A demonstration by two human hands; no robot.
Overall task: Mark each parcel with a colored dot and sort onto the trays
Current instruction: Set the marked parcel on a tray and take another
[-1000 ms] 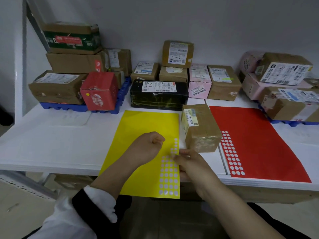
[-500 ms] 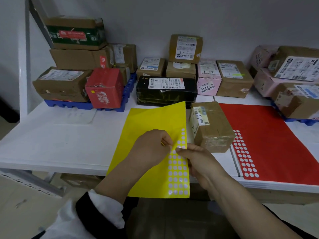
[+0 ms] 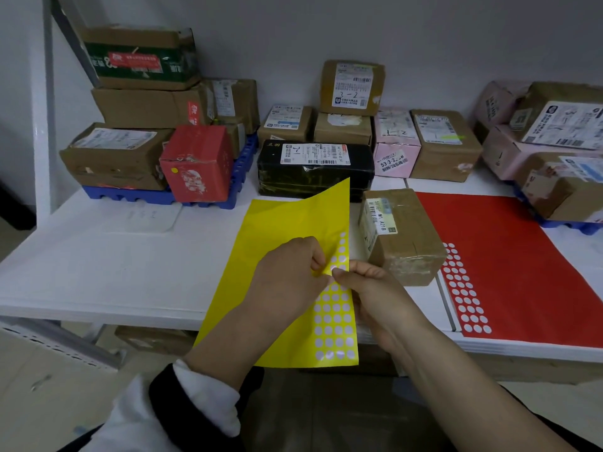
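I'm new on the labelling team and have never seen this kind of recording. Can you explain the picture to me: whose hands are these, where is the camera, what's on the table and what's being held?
There is no machine here. A person works with bare hands, and a single wide camera worn on their head looks forward and down, so you see their own arms. The left hand and the right hand both pinch a yellow sheet of round stickers, which is lifted partly off the white table. The left hand seems to be peeling off a dot. Beside the sheet stands a brown parcel, next to a red sheet of stickers lying flat. Behind them are more parcels, among them a black parcel. Others are piled on a blue tray at the left.
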